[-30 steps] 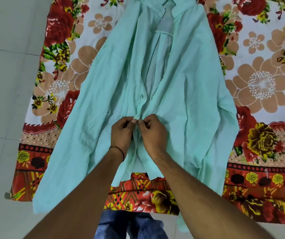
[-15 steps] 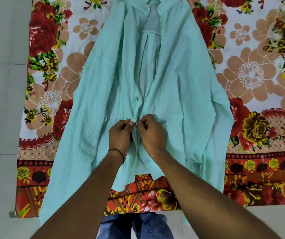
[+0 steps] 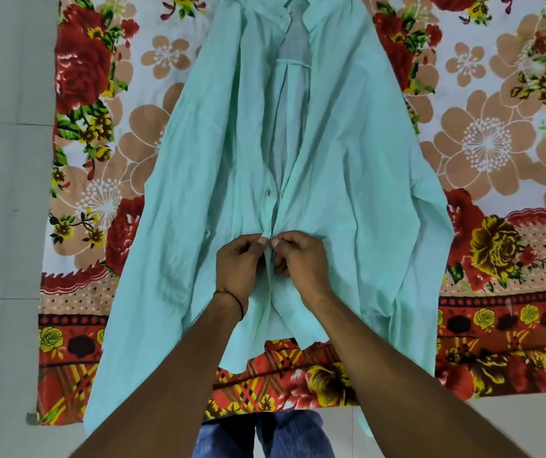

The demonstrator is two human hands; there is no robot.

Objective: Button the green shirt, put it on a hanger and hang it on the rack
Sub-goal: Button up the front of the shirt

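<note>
A pale green shirt (image 3: 347,166) lies front up on a floral cloth, collar at the far end and sleeves spread down both sides. Its front gapes open from the collar to about the middle. My left hand (image 3: 237,269) and my right hand (image 3: 298,262) meet at the placket low on the shirt. Each pinches one front edge, thumbs almost touching. One button (image 3: 268,193) shows on the left edge just above my hands. The button under my fingers is hidden. No hanger or rack is in view.
The floral cloth (image 3: 496,153) with red and tan flowers covers the floor under the shirt. Pale floor tiles (image 3: 4,193) run along the left side. My legs in blue jeans (image 3: 265,438) show at the bottom edge.
Both hands stay pinched on the same spot of the placket, with only small finger shifts. The view has drifted, so the shirt and cloth sit slightly lower and more to the left.
</note>
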